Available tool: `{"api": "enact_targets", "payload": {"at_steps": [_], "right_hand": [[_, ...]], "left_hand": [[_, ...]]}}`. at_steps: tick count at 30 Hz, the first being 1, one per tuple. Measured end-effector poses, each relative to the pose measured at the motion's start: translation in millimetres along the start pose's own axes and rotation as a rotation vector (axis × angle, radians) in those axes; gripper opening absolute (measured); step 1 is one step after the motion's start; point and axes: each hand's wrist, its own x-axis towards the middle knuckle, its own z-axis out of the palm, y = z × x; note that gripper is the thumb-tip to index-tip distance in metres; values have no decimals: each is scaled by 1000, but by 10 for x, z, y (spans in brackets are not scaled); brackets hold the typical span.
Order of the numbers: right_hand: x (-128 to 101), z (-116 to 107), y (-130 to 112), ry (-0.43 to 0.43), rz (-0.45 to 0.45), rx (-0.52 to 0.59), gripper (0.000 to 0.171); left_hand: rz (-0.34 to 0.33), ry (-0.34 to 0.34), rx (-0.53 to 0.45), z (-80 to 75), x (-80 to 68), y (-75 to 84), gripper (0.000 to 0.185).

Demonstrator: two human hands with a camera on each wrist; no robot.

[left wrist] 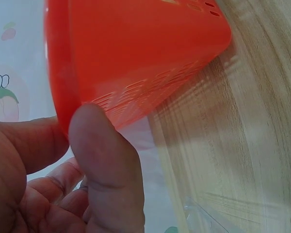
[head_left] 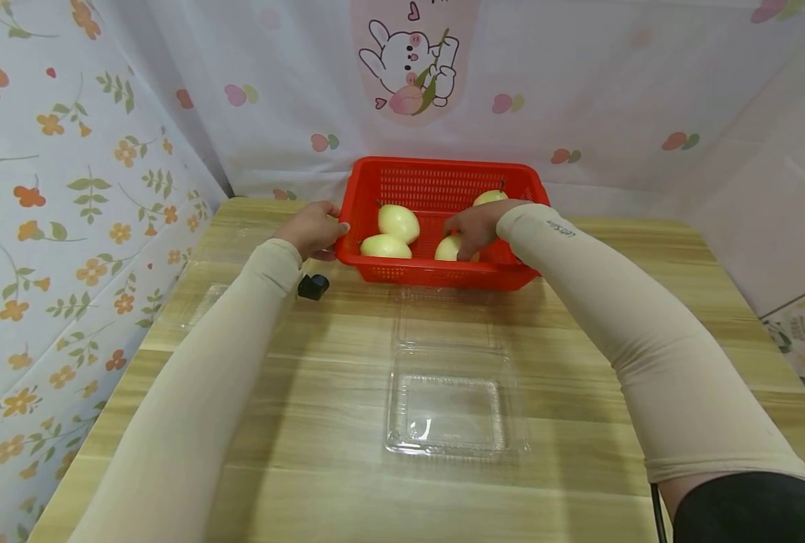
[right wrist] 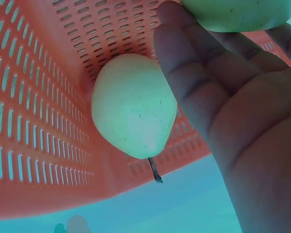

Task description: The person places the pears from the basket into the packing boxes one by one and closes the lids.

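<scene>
right hand (head_left: 473, 226) hiding most of one pear (head_left: 447, 250); wrist views crop the basket (left wrist: 136, 53)

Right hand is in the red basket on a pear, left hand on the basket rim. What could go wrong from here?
1. The right hand reaches among four loose pears; lifting the near pear could nudge the pear behind it.
2. The left hand only pinches the red basket at its corner rim, so the basket might slide.
3. The clear clamshell box lies open and light; a bumped sleeve may shift it.
</scene>
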Motion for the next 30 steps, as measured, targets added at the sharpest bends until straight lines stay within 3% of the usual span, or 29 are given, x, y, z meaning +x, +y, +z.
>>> {"api": "enact_targets", "payload": {"at_steps": [14, 19, 30], "right_hand": [[46, 39, 21, 17, 6, -56, 79], [58, 39, 55, 32, -3, -24, 79], [-37, 4, 145, 108, -90, -45, 62]], "left_hand": [[1, 0, 13, 16, 6, 1, 32], [-7, -5, 2, 25, -1, 7, 36], [2, -3, 43, -4, 9, 15, 38]]}}
